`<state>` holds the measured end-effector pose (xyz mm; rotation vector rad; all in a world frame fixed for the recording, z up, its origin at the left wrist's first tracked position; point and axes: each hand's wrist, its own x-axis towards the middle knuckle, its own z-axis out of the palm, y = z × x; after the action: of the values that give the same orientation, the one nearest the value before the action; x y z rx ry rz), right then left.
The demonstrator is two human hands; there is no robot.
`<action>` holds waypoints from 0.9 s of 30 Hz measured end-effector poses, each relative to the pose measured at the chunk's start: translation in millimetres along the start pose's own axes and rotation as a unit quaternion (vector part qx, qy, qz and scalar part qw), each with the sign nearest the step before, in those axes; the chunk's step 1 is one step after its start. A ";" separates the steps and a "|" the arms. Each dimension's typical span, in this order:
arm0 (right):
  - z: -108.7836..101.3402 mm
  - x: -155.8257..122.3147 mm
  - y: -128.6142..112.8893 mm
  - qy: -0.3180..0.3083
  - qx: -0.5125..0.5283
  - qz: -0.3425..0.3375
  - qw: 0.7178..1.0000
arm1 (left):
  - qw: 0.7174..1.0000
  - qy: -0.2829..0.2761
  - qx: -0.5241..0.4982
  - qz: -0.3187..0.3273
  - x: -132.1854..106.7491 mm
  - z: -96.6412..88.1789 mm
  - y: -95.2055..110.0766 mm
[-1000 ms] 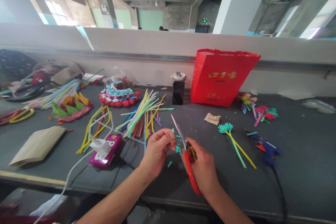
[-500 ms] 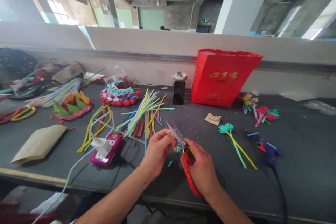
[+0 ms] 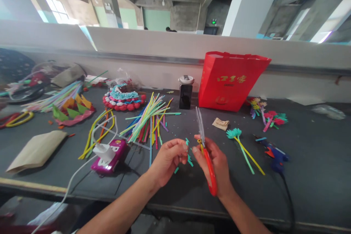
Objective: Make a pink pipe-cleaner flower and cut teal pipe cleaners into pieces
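Observation:
My left hand point(image 3: 171, 157) pinches a small teal fringed piece point(image 3: 189, 160) that looks like cut drinking straw, its strips showing beyond the fingertips. My right hand point(image 3: 218, 164) is wrapped round red-handled scissors point(image 3: 210, 172), blades pointing up and away from the teal piece. A small yellow tube end point(image 3: 200, 142) shows by the thumb and blades of that hand; its lower part is hidden. On the table just below the left fingers lies a short teal scrap point(image 3: 176, 170). Right of my hands rests a teal straw flower point(image 3: 234, 133) with green and yellow stems.
Loose coloured straws point(image 3: 150, 120) lie beyond my left hand, near a purple power block point(image 3: 109, 157) with a white plug and cable. A phone point(image 3: 185, 97) and a red bag point(image 3: 233, 80) stand at the back. A blue glue gun point(image 3: 276, 157) lies at the right.
The scissors have moved right, away from the left fingers, and their blades now point more upright. My two hands are a little farther apart. More of the teal piece shows.

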<state>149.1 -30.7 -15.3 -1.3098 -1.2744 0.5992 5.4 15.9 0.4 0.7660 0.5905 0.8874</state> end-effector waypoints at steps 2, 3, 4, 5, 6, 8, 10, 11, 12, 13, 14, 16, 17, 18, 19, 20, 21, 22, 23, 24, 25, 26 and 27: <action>-1.8 3.8 -9.0 -0.015 0.080 0.023 0.996 | 0.999 -0.021 -0.001 -0.035 -0.2 0.7 -2.9; -2.5 5.5 -12.7 -0.029 0.103 0.028 0.994 | 0.998 -0.028 -0.003 -0.051 -0.4 1.3 -4.5; -3.3 7.1 -15.5 -0.044 0.120 0.030 0.991 | 0.997 -0.034 -0.006 -0.066 -0.8 2.0 -6.0; -4.1 8.3 -17.3 -0.059 0.131 0.030 0.989 | 0.996 -0.038 -0.010 -0.079 -1.2 2.7 -7.5; -5.0 9.3 -18.3 -0.071 0.136 0.031 0.988 | 0.995 -0.038 -0.015 -0.088 -1.6 3.5 -8.8; -7.1 10.5 -18.6 -0.080 0.138 0.041 0.986 | 0.994 -0.036 -0.026 -0.100 -2.4 4.8 -10.3; -9.5 11.1 -17.9 -0.076 0.130 0.057 0.987 | 0.993 -0.033 -0.030 -0.105 -2.9 5.5 -10.1; -10.7 11.4 -17.6 -0.072 0.125 0.067 0.987 | 0.993 -0.032 -0.026 -0.107 -3.0 5.5 -9.6; -11.9 11.8 -17.2 -0.066 0.122 0.076 0.987 | 0.993 -0.034 -0.017 -0.109 -3.0 5.3 -8.8; -13.1 12.4 -16.8 -0.057 0.120 0.084 0.988 | 0.993 -0.036 -0.002 -0.109 -2.8 4.8 -8.0; -14.1 13.0 -16.3 -0.044 0.119 0.090 0.988 | 0.994 -0.038 0.020 -0.105 -2.6 4.1 -7.3; -15.5 14.3 -15.0 -0.018 0.119 0.098 0.988 | 0.993 -0.036 0.077 -0.081 -1.9 2.4 -6.7; -15.8 14.7 -14.5 -0.007 0.120 0.100 0.988 | 0.992 -0.030 0.105 -0.059 -1.5 1.6 -6.8; -15.8 14.9 -14.1 0.001 0.121 0.101 0.988 | 0.991 -0.022 0.130 -0.032 -1.2 1.1 -7.2; -15.5 14.9 -14.2 0.005 0.120 0.104 0.987 | 0.988 -0.012 0.152 -0.004 -1.0 0.8 -8.0; -14.9 14.7 -14.7 0.007 0.115 0.107 0.988 | 0.985 -0.005 0.170 0.021 -0.8 0.9 -9.0; -14.1 14.3 -15.6 0.007 0.106 0.107 0.989 | 0.982 -0.001 0.184 0.040 -0.9 1.2 -10.2; -13.0 13.7 -16.9 0.007 0.093 0.105 0.990 | 0.979 -0.001 0.198 0.056 -0.9 1.8 -11.4; -11.8 13.1 -18.4 0.008 0.076 0.099 0.992 | 0.974 -0.002 0.214 0.069 -1.1 2.3 -12.7; -10.5 12.4 -19.8 0.011 0.057 0.090 0.994 | 0.969 -0.002 0.234 0.082 -1.2 2.8 -13.8; -9.3 11.7 -20.9 0.015 0.039 0.080 0.996 | 0.962 -0.001 0.255 0.095 -1.3 3.2 -14.8; -8.1 11.0 -21.7 0.018 0.027 0.072 0.997 | 0.954 0.002 0.278 0.107 -1.4 3.3 -15.5; -7.0 10.4 -21.8 0.019 0.021 0.066 0.997 | 0.947 0.006 0.299 0.118 -1.4 3.2 -16.0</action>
<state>151.5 -29.2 9.7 -1.3715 -1.1441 0.6866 14.3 7.2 -10.1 1.4040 0.8050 0.9391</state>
